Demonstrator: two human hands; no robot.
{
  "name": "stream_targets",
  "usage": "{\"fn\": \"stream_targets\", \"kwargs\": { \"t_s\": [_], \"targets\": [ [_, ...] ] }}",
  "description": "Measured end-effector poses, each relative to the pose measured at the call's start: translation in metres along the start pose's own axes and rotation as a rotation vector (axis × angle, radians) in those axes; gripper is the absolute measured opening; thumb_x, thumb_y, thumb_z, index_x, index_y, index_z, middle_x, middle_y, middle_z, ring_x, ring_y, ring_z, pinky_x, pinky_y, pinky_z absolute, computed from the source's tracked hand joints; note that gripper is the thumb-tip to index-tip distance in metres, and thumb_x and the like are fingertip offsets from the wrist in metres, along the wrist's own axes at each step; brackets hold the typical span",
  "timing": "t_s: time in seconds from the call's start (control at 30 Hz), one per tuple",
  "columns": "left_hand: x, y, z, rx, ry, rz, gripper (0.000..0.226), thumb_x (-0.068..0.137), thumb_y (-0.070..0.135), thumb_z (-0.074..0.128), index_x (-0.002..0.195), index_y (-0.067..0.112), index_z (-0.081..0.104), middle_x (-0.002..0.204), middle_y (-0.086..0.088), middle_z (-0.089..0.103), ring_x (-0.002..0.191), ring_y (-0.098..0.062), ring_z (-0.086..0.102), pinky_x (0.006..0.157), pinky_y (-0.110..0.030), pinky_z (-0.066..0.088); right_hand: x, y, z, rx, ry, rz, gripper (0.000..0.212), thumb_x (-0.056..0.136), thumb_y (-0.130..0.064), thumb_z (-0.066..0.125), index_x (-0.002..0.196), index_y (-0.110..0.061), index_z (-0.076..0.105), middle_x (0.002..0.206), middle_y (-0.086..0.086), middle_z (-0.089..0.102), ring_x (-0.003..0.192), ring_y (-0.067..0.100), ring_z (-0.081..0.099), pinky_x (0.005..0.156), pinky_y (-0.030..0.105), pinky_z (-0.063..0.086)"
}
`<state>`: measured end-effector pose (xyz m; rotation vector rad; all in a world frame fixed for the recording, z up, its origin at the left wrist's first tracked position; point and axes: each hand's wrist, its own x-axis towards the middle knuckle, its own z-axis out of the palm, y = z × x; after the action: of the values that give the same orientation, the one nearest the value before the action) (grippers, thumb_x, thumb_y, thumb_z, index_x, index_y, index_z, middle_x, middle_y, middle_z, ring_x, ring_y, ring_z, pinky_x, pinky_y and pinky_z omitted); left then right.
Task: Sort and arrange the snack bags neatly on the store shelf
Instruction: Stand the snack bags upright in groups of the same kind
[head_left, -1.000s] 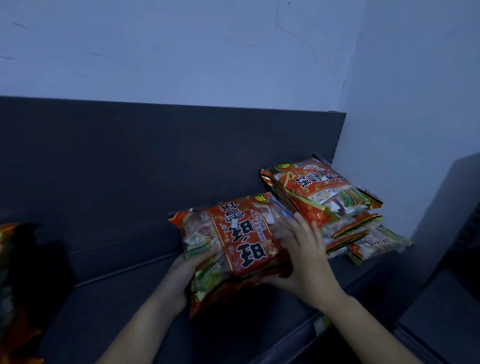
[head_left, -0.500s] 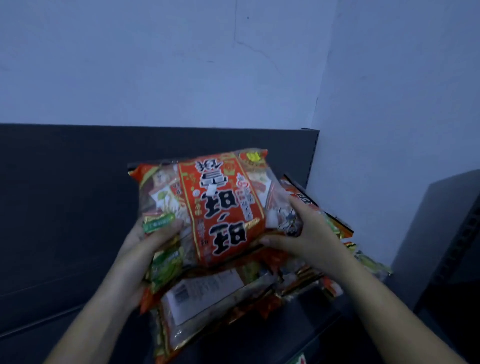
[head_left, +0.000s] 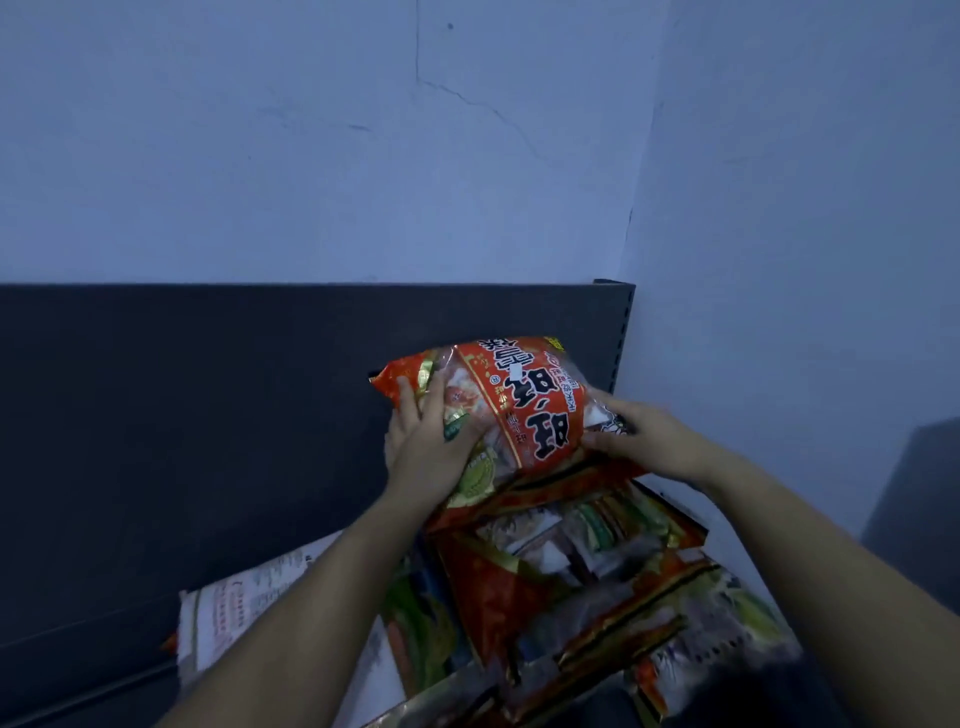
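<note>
A red snack bag (head_left: 519, 400) with large black characters is held up against the dark shelf back, above a pile. My left hand (head_left: 431, 447) grips its left side and my right hand (head_left: 644, 436) grips its right edge. Beneath it lies a stack of similar red and green snack bags (head_left: 587, 582) reaching down to the lower right. One bag (head_left: 234, 613) lies back side up at the lower left, showing white printed text, partly hidden by my left forearm.
The dark shelf back panel (head_left: 208, 415) fills the left half, ending in a perforated upright (head_left: 621, 332) by the pale wall corner. A dark shelf surface (head_left: 78, 691) shows at the lower left. Another dark unit (head_left: 919, 493) stands at the right edge.
Both hands lifted the red bag from the shelf surface and carried it right, onto the top of the stack in the corner. The view shifted right and closer.
</note>
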<state>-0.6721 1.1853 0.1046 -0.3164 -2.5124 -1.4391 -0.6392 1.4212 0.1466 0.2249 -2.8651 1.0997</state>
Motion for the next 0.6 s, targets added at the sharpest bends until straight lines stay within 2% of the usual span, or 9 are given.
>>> {"fn": "stream_targets", "kwargs": {
  "t_s": [0.03,0.13,0.3,0.37,0.43,0.5,0.6],
  "targets": [
    [0.004,0.000,0.002,-0.002,0.002,-0.003,0.074,0.087,0.061,0.043,0.148,0.041,0.006,0.158,0.001,-0.016,0.145,-0.029,-0.004,0.117,-0.050,0.003,0.005,0.003,0.000,0.004,-0.023,0.008,0.048,0.091,-0.029,0.059,0.135,-0.042,0.043,0.123,-0.009,0.060,0.111,0.014,0.059,0.090,0.023,0.048],
    [0.013,0.003,0.001,-0.042,-0.054,-0.047,0.072,0.088,0.060,0.046,0.147,0.044,0.010,0.159,0.003,-0.014,0.146,-0.025,-0.006,0.117,-0.051,0.001,0.010,0.004,-0.006,0.046,-0.078,0.024,0.046,0.091,-0.027,0.058,0.133,-0.042,0.045,0.121,-0.011,0.060,0.107,0.009,0.058,0.085,0.019,0.048],
    [0.014,0.000,-0.006,-0.155,-0.098,-0.073,0.076,0.079,0.067,0.054,0.145,0.047,0.021,0.159,0.008,-0.007,0.146,-0.021,-0.008,0.117,-0.052,0.003,0.002,0.005,-0.007,0.073,-0.050,0.055,0.048,0.090,-0.028,0.060,0.133,-0.042,0.043,0.123,-0.010,0.060,0.111,0.014,0.058,0.097,0.034,0.048],
    [0.011,0.001,-0.012,-0.184,-0.085,-0.094,0.081,0.074,0.069,0.060,0.144,0.044,0.027,0.159,0.010,-0.004,0.146,-0.019,-0.011,0.118,-0.051,0.003,-0.005,0.003,-0.006,0.060,-0.010,0.051,0.056,0.088,-0.033,0.062,0.138,-0.039,0.037,0.129,-0.011,0.056,0.115,0.014,0.056,0.099,0.034,0.046],
    [0.007,0.001,-0.020,-0.178,-0.062,-0.083,0.085,0.071,0.070,0.062,0.144,0.041,0.030,0.159,0.011,-0.001,0.146,-0.017,-0.012,0.118,-0.051,0.002,-0.014,-0.001,-0.006,-0.049,0.079,0.072,0.071,0.086,-0.039,0.062,0.146,-0.031,0.025,0.136,-0.012,0.045,0.124,0.018,0.048,0.098,0.028,0.040],
    [0.002,-0.001,-0.029,-0.180,-0.041,-0.035,0.092,0.058,0.080,0.060,0.140,0.046,0.035,0.157,0.015,0.008,0.147,-0.018,0.001,0.117,-0.053,0.011,-0.023,-0.004,-0.005,-0.151,0.152,0.082,0.078,0.087,-0.041,0.061,0.149,-0.026,0.017,0.147,-0.002,0.036,0.132,0.021,0.040,0.098,0.030,0.035],
    [-0.007,-0.006,-0.038,-0.196,-0.029,0.030,0.085,0.054,0.088,0.057,0.129,0.052,0.044,0.148,0.014,0.034,0.139,-0.020,0.031,0.111,-0.053,0.028,-0.038,-0.011,-0.002,-0.178,0.191,0.078,0.076,0.088,-0.038,0.060,0.149,-0.022,0.018,0.150,0.005,0.033,0.134,0.022,0.037,0.097,0.028,0.033]
  ]
}}
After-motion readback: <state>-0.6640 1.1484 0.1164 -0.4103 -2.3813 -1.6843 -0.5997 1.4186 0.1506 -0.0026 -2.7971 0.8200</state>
